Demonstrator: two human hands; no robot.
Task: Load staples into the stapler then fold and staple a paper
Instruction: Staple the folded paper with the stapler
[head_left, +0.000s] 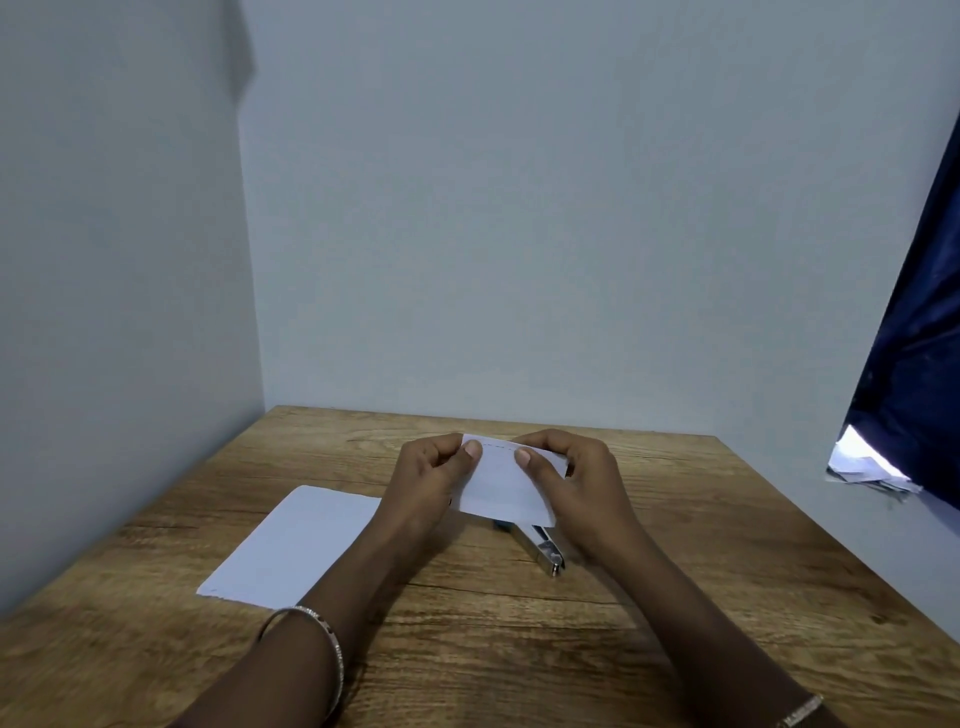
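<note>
Both hands hold a small folded paper (506, 483) above the middle of the wooden worktop (675, 571), near its far half. The left hand (431, 480) takes the paper's left edge, thumb on the near face close to the top corner, the other fingers curled behind. The right hand (582, 486) takes the right side the same way, thumb pressed on the face just below the top edge, fingers wrapped round the back. Each grip is closed on the paper, thumb against fingers. A faint row of short marks runs along the paper's top edge between the two thumbs; whether these are staples cannot be told.

The stapler (543, 548) lies flat on the worktop just below the held paper, between the two wrists, its far end hidden by the paper and its metal near end pointing toward the person and slightly right. No hand touches it.

A larger white sheet (291, 545) lies flat on the worktop to the left, partly under the left forearm. A bangle (324, 654) circles the left wrist, and another band (802, 712) shows at the right wrist. A dark blue cloth (919, 364) hangs at the right edge.
</note>
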